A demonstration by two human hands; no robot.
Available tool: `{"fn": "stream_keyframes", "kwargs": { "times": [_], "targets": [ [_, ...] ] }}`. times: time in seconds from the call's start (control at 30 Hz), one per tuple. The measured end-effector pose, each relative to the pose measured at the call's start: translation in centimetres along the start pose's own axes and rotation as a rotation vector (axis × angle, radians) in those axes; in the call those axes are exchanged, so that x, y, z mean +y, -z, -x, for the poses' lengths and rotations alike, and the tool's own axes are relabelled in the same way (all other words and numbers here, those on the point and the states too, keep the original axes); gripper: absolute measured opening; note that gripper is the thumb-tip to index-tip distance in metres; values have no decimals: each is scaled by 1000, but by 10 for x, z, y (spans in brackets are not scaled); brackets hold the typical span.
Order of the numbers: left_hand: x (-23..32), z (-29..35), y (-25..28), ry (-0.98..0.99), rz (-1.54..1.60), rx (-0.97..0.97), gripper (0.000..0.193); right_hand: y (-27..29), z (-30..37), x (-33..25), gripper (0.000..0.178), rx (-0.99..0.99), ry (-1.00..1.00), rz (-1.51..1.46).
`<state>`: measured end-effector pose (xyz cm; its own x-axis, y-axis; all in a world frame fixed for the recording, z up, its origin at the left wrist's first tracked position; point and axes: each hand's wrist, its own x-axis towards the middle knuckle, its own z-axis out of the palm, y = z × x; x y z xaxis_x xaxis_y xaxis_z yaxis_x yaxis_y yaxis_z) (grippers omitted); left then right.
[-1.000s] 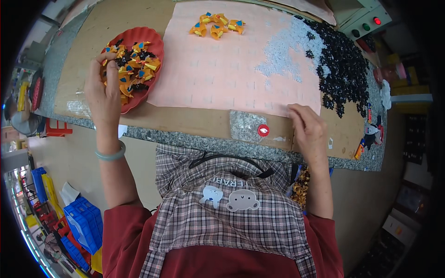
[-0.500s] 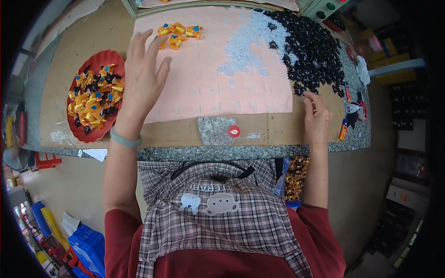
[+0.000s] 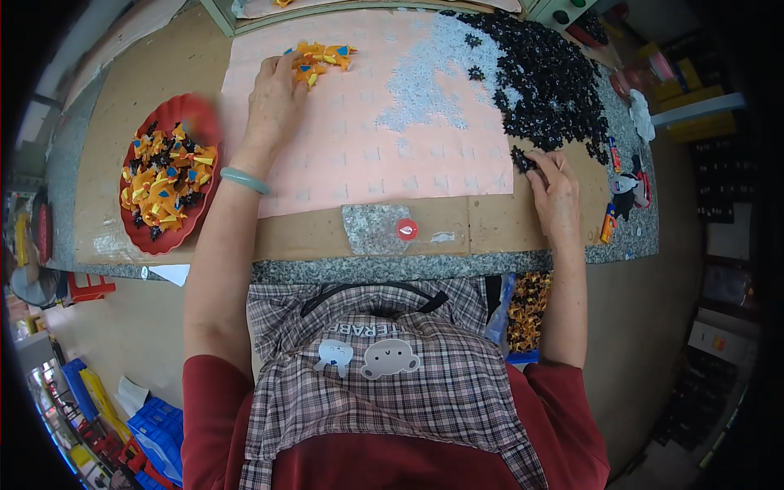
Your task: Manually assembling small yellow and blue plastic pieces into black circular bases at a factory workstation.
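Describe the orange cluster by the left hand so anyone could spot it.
Find the pink sheet on the table. Toward its far-left corner, by the left hand, lies the orange cluster. Unlike the heap in the red plate, it shows no black.

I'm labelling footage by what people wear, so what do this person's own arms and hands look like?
Both the left hand and the right hand are ungloved. A smooth, rounded, pale green bangle circles the left wrist; none shows on the right. The left sleeve and right sleeve are dark red, ending near the elbows.
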<state>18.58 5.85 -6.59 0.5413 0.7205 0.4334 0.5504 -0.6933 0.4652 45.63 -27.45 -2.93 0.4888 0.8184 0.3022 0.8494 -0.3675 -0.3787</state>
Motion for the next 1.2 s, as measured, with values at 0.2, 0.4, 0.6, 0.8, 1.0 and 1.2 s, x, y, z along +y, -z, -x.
{"fn": "stream_keyframes", "kwargs": {
  "times": [0.2, 0.4, 0.6, 0.8, 1.0, 1.2],
  "targets": [
    [-1, 12, 7, 3, 51, 39, 40, 16, 5, -8, 18, -77, -67, -178],
    [4, 19, 16, 102, 14, -43, 39, 14, 13, 0, 11, -92, -61, -180],
    [24, 35, 41, 31, -70, 68, 38, 14, 21, 7, 4, -172, -430, -486],
    [101, 80, 64, 588, 1462, -217, 47, 18, 23, -48, 3, -279, -556, -1179],
    [143, 116, 59, 563, 1645, -576, 34, 9, 23, -111, 3, -429, -508, -1352],
    [154, 123, 57, 383, 1206, -491, 10, -9, 27, -142, 6, -518, -436, -1255]
  ]
}}
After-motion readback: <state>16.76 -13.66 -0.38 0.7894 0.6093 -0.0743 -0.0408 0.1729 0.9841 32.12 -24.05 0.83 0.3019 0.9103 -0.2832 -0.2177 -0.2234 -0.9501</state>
